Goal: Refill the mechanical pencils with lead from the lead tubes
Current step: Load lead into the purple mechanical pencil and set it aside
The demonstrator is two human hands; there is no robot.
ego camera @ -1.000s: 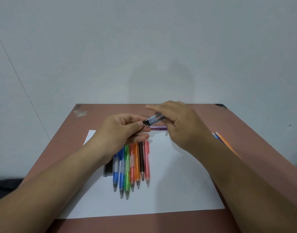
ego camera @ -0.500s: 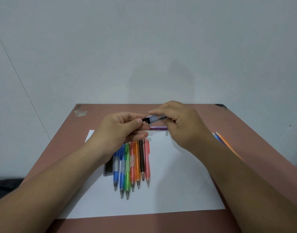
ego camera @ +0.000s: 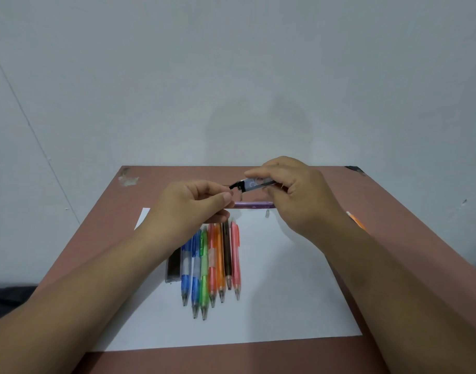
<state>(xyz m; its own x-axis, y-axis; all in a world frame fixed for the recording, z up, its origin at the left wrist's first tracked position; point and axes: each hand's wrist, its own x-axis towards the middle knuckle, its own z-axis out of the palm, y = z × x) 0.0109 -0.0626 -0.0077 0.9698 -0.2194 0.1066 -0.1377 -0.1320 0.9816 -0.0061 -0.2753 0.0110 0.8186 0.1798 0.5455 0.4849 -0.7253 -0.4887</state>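
My right hand (ego camera: 298,198) grips a dark see-through lead tube (ego camera: 255,182) and holds it level above the table's far side. The tube's black cap (ego camera: 235,185) sticks out at its left end and looks flipped open. My left hand (ego camera: 193,206) has its thumb and fingertips pinched together at that cap. A purple mechanical pencil (ego camera: 254,204) lies crosswise on the table (ego camera: 393,211) below the tube, with a small loose grey piece (ego camera: 267,213) beside it. Several coloured mechanical pencils (ego camera: 212,263) lie side by side on white paper (ego camera: 285,292), tips toward me.
A second dark lead tube (ego camera: 173,265) lies left of the pencil row, partly under my left forearm. An orange pencil (ego camera: 356,221) shows on the table beyond my right wrist. A plain wall rises behind the table's far edge.
The lead tube has moved up and to the right in my right hand. Its black cap now stands away from the tube end. My left hand stayed nearly in place.
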